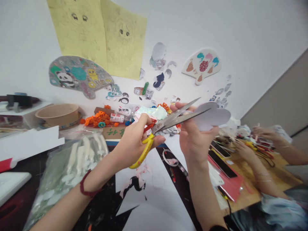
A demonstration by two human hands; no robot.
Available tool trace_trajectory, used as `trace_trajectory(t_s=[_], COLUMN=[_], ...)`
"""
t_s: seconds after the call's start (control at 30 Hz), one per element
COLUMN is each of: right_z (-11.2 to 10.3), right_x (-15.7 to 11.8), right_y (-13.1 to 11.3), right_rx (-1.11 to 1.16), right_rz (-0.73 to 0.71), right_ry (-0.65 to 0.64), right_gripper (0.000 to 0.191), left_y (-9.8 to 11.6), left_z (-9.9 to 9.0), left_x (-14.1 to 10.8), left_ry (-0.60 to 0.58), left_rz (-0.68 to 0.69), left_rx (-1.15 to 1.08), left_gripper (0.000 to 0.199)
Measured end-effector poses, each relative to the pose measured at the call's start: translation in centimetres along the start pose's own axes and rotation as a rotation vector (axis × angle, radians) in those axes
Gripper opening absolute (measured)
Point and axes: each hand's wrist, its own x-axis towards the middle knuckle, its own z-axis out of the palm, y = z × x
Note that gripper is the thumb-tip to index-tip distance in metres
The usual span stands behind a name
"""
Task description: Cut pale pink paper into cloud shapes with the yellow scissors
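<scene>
My left hand (134, 138) is wrapped round the yellow and red handles of a pair of scissors (157, 125). Their long metal blades are parted and point to the upper right, over the fingers of the other hand. Between thumb and fingers, my right hand (193, 138) holds a pale paper cutout (213, 116) with rounded lobes. The blades overlap the cutout's left edge in view; whether they touch it I cannot tell. Below both hands, white paper sheets (156, 205) lie on the dark table with black and pink scraps on them.
A plastic bag of pale doll-limb-like parts (79, 157) lies left, near a tan oval basket (57, 114). Orange pieces (99, 118) and a tape roll (170, 157) are nearby. Phones (222, 163) lie right, beside a co-worker's hands (245, 150). Yellow drawings (125, 41) hang on the wall.
</scene>
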Motion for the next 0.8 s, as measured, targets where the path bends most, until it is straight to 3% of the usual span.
trace_trajectory(t_s=[0.8], right_z=[0.45], right_x=[-0.18], right_y=[0.20], right_rx=[-0.021], right_rz=[-0.060], right_ry=[0.069], right_gripper=[0.018], left_y=[0.55], left_z=[0.53], left_x=[-0.14], left_ry=[0.059], left_rz=[-0.018], left_rx=[0.070], left_gripper=[0.040])
